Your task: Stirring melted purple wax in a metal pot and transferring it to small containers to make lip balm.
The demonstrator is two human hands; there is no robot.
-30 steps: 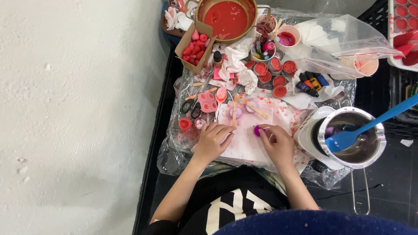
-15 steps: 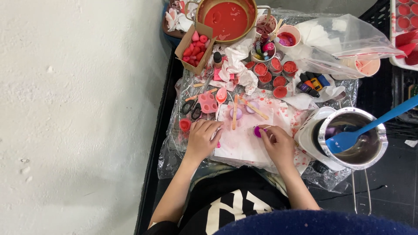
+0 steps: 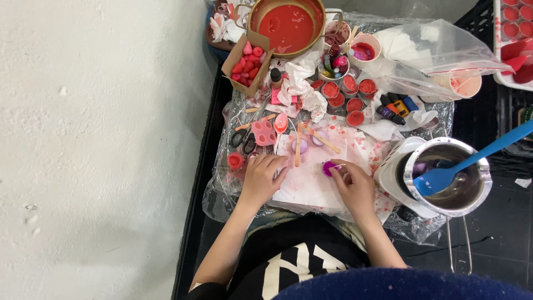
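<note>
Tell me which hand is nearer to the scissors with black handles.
Left. The left hand rests on the stained paper just below and right of the scissors. The right hand is farther right, fingertips at a small purple piece.

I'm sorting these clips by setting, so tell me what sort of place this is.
Probably a home craft corner for wax or candle pouring: a metal melting pot with a blue spatula, a big pan of red wax, and small red-filled cups on plastic sheeting.

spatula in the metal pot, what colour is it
Blue: the spatula shows clearly in the head view, resting in the pot.
</note>
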